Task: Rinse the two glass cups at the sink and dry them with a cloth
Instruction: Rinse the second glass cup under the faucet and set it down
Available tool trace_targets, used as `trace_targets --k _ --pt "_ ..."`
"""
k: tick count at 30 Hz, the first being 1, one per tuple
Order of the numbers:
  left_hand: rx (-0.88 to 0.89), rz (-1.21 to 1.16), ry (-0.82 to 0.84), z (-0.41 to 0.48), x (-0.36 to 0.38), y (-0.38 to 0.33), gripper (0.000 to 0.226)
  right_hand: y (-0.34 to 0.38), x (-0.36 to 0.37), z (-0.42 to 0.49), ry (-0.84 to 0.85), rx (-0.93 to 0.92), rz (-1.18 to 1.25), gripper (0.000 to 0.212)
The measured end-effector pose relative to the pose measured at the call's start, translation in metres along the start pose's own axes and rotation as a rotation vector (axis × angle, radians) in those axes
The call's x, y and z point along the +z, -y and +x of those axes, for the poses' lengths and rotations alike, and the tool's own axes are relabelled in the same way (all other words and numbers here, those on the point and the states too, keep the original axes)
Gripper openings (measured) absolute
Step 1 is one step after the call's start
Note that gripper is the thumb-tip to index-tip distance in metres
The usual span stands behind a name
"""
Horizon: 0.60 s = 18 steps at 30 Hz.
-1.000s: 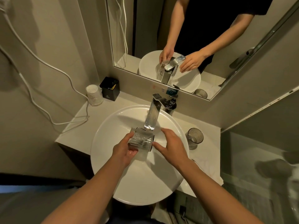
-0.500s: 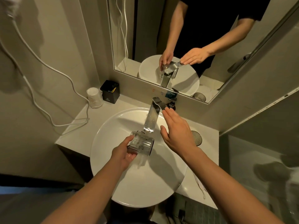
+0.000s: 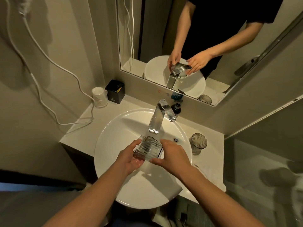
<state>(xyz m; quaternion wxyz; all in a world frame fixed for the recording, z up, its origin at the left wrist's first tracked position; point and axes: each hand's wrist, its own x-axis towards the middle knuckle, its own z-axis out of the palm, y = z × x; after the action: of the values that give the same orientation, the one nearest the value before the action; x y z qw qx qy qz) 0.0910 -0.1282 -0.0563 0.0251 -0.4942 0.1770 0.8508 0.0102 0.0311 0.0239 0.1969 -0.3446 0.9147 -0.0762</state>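
Left hand [image 3: 131, 158]: on my side of the faucet spout [image 3: 155, 118], left of its outlet. My thumb lies over and my fingers under the ribbed glass cup [image 3: 146, 149], and this hand carries its weight.
Right hand [image 3: 173, 157]: on my side of the spout, right of its outlet. My thumb and fingers pinch the cup's mouth end.
Ribbed glass cup: between my two hands, just in front of and below the spout outlet, over the sink basin [image 3: 105, 145]. It lies on its side.
Long axis: slantwise across the spout's line, with the base toward my left palm and the mouth toward my right hand.
Governing relation: the mouth faces sideways, not up at the outlet. I judge it must be tipped toward the outlet to rinse the inside, the right hand steering while the left supports.
Water: a faint stream seems to fall from the outlet, but I cannot confirm it.
Second glass cup [image 3: 197, 143]: upright on the counter right of the spout, apart from both hands. My right hand is the nearer.
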Motion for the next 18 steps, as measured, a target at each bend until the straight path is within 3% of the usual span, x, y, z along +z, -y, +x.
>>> trace_targets --k 3,5,8,13,16,18 --pt "-0.061 0.014 0.003 -0.003 0.004 0.004 0.046 0.001 0.001 0.007 0.026 0.019 -0.040 0.049" --pt "-0.083 0.015 0.009 -0.005 0.004 0.006 0.038 0.000 0.000 0.010 0.034 0.027 -0.060 0.048" --pt "-0.118 -0.017 0.018 -0.006 0.003 0.009 0.039 -0.001 0.003 0.015 0.055 0.029 -0.060 0.047" --pt "-0.127 -0.076 0.047 -0.003 0.000 0.013 0.060 -0.001 0.007 0.018 0.081 0.030 -0.077 0.045" --pt "-0.054 -0.026 0.032 -0.006 0.000 0.012 0.050 -0.004 0.009 0.015 0.086 0.047 -0.061 0.047" --pt "0.076 0.131 -0.017 -0.010 0.002 0.012 0.040 -0.011 0.008 0.008 0.093 0.058 0.000 0.046"
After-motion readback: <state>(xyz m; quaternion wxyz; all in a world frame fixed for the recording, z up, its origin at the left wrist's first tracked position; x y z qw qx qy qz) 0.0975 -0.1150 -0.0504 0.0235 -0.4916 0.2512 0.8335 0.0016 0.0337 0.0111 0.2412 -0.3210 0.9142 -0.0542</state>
